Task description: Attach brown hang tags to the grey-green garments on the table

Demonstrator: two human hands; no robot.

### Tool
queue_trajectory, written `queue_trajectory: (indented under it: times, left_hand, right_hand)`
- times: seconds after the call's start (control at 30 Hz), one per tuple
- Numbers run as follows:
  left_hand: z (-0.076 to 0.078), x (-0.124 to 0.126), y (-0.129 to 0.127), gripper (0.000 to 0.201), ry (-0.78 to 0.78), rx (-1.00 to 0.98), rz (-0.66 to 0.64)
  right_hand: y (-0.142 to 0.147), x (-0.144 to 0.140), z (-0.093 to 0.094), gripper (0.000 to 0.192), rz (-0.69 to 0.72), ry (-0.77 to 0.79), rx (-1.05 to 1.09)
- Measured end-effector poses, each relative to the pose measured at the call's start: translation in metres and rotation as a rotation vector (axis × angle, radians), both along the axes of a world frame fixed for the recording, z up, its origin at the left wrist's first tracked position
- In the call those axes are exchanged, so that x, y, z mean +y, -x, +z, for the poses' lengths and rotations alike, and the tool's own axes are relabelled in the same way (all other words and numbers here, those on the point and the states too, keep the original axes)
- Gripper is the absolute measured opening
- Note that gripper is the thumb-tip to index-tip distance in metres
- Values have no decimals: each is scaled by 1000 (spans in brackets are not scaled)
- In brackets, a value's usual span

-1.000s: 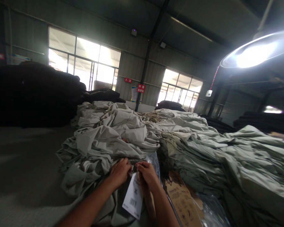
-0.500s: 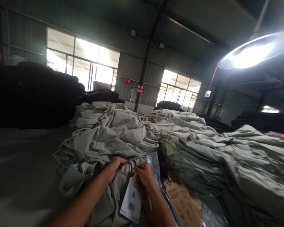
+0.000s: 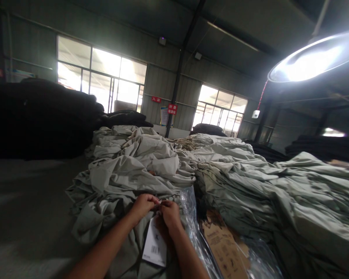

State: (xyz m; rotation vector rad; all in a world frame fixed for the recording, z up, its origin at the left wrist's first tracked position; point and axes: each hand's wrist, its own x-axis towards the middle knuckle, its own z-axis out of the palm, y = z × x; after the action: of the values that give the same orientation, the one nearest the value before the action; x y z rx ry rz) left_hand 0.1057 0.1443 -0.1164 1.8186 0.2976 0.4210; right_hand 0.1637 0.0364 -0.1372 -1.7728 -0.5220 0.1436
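My left hand and my right hand meet fingertip to fingertip at the edge of a grey-green garment lying in front of me. Both pinch at the same spot on the cloth, where a thin string seems to run. A white paper hang tag with a barcode dangles just below my right hand. Which fingers hold the string is hidden by the hands themselves. Behind them rises a crumpled heap of the same grey-green garments.
A long stack of folded grey-green garments fills the right side. Clear plastic bag and brown cardboard lie right of my hands. Dark fabric piles stand at the back left. The grey table surface stretches left.
Both hands have drawn closer together and slightly left. The hang tag has swung down and left, hanging lower under my right hand.
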Motion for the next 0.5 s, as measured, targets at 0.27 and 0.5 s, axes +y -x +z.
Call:
queue_trajectory:
  times: [0.27,0.5]
  left_hand:
    - [0,-7,1,24,-263,19,154]
    - [7,-14,3,20,-370,65,247]
  right_hand:
    - [-1,0,1,24,97,-107,125]
    - [3,-2,7,25,180,-130,165]
